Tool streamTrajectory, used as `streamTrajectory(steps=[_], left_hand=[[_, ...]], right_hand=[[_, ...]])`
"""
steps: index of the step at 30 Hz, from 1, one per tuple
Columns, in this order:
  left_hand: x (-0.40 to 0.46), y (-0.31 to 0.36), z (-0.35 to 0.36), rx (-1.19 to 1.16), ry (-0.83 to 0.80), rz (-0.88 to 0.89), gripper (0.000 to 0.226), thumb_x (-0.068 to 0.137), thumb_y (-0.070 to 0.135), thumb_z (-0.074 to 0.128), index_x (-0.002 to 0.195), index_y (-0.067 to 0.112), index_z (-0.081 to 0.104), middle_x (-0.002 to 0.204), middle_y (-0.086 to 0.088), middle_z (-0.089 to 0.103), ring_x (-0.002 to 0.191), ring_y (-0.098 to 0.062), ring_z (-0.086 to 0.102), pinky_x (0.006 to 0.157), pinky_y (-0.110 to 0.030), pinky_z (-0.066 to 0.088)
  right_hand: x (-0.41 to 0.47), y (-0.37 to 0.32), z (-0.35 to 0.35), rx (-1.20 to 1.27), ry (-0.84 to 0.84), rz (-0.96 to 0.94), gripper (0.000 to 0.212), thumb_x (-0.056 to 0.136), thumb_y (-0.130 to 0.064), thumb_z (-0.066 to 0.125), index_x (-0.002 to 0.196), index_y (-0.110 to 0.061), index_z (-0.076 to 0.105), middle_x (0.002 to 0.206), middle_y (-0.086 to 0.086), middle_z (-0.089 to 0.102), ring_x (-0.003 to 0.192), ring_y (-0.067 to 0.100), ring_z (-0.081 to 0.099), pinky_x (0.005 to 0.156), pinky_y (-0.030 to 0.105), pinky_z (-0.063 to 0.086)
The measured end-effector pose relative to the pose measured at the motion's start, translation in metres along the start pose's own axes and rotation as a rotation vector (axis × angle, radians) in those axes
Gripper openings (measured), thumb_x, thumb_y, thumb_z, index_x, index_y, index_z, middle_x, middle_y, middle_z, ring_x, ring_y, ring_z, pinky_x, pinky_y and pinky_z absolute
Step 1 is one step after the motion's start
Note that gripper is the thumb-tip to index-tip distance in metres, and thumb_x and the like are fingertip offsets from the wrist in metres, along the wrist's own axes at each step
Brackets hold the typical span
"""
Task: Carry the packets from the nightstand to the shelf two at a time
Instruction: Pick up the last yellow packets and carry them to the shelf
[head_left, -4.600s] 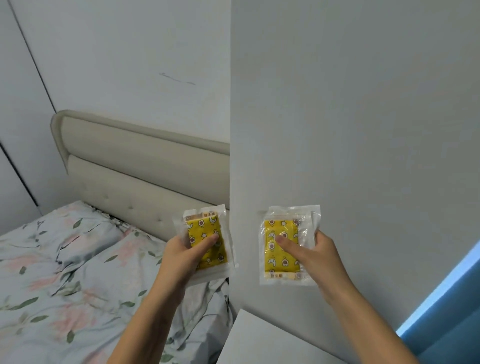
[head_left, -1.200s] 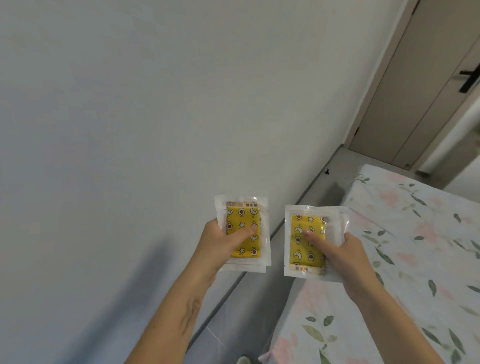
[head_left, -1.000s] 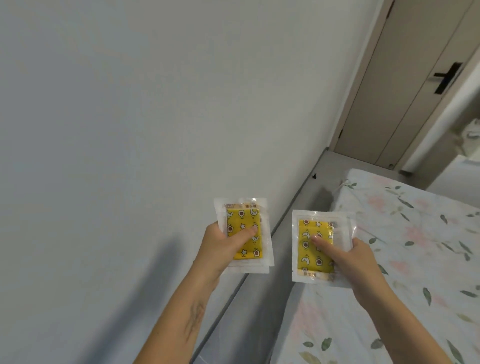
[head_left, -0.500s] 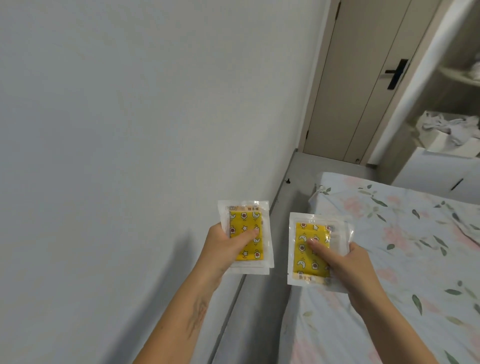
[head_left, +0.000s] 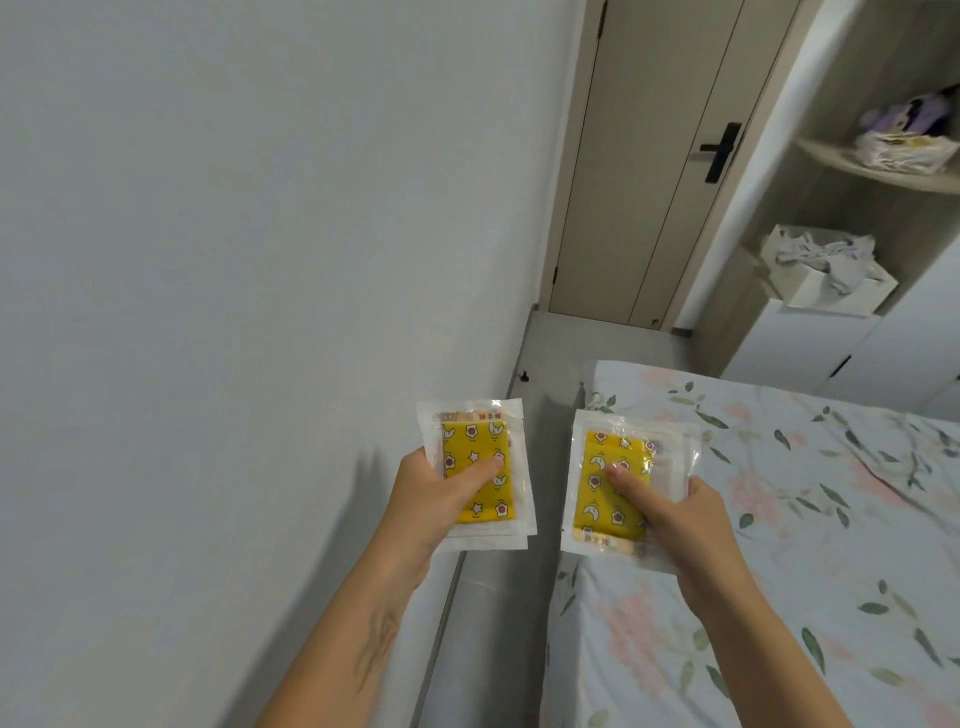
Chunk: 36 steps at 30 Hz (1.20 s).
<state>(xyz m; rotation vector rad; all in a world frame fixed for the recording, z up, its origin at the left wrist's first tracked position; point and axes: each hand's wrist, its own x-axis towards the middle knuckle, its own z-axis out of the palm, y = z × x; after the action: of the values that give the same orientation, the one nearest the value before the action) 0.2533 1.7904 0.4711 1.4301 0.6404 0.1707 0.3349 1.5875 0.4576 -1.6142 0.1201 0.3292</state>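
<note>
My left hand grips a clear packet with a yellow star-patterned insert, thumb across its front. My right hand grips a like packet, thumb on the yellow part; more clear plastic edges show behind each. Both are held up in front of me, side by side, above the gap between wall and bed. The shelf stands at the far right, with a pile of similar packets on an upper board.
A plain wall runs along my left. The bed with a floral sheet fills the right. A narrow grey floor strip leads to a closed door. A white box with cloth sits on a lower shelf board.
The view has swung right from the headboard and nightstand toward the door and shelf, which came into sight. Both hands keep holding their packets in the same way.
</note>
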Motion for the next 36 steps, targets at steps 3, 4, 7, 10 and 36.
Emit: streamTrajectory(steps=[3, 4, 7, 10, 36], left_hand=[[0.049, 0.013, 0.024, 0.010, -0.023, 0.011, 0.020, 0.083, 0.025, 0.073, 0.102, 0.024, 0.067, 0.094, 0.002, 0.074, 0.086, -0.014, 0.071, 0.072, -0.028, 0.057], [0.066, 0.018, 0.034, 0.014, -0.027, 0.013, 0.021, 0.083, 0.025, 0.073, 0.103, 0.024, 0.067, 0.095, 0.002, 0.074, 0.086, -0.014, 0.071, 0.071, -0.027, 0.056], [0.118, 0.034, 0.067, 0.009, -0.047, 0.026, 0.024, 0.083, 0.026, 0.073, 0.106, 0.024, 0.066, 0.096, 0.002, 0.073, 0.087, -0.014, 0.070, 0.068, -0.025, 0.055], [0.163, 0.053, 0.103, 0.008, -0.066, 0.024, 0.022, 0.083, 0.027, 0.072, 0.104, 0.026, 0.065, 0.095, 0.004, 0.072, 0.084, -0.012, 0.069, 0.064, -0.023, 0.052], [0.587, 0.206, 0.291, 0.045, -0.297, 0.046, 0.010, 0.084, 0.023, 0.072, 0.088, 0.028, 0.064, 0.082, 0.010, 0.072, 0.073, -0.004, 0.068, 0.058, -0.021, 0.050]], right_hand=[[0.046, -0.011, -0.006, -0.003, 0.023, 0.001, 0.026, 0.072, -0.030, 0.081, 0.091, -0.021, 0.066, 0.079, 0.001, 0.077, 0.070, 0.020, 0.075, 0.066, 0.037, 0.060], [0.063, -0.015, -0.009, -0.004, 0.029, 0.001, 0.025, 0.072, -0.029, 0.081, 0.090, -0.021, 0.066, 0.078, 0.001, 0.077, 0.069, 0.020, 0.075, 0.065, 0.037, 0.060], [0.114, -0.031, -0.020, 0.001, 0.027, 0.002, 0.024, 0.073, -0.025, 0.081, 0.091, -0.018, 0.067, 0.080, 0.004, 0.077, 0.073, 0.024, 0.075, 0.071, 0.044, 0.061], [0.160, -0.052, -0.037, -0.010, 0.041, 0.002, 0.023, 0.074, -0.025, 0.081, 0.091, -0.019, 0.067, 0.082, 0.004, 0.078, 0.074, 0.024, 0.076, 0.073, 0.044, 0.061], [0.564, -0.192, -0.041, 0.080, 0.272, -0.029, 0.037, 0.070, -0.026, 0.083, 0.102, -0.015, 0.068, 0.090, 0.008, 0.077, 0.080, 0.028, 0.075, 0.077, 0.057, 0.058]])
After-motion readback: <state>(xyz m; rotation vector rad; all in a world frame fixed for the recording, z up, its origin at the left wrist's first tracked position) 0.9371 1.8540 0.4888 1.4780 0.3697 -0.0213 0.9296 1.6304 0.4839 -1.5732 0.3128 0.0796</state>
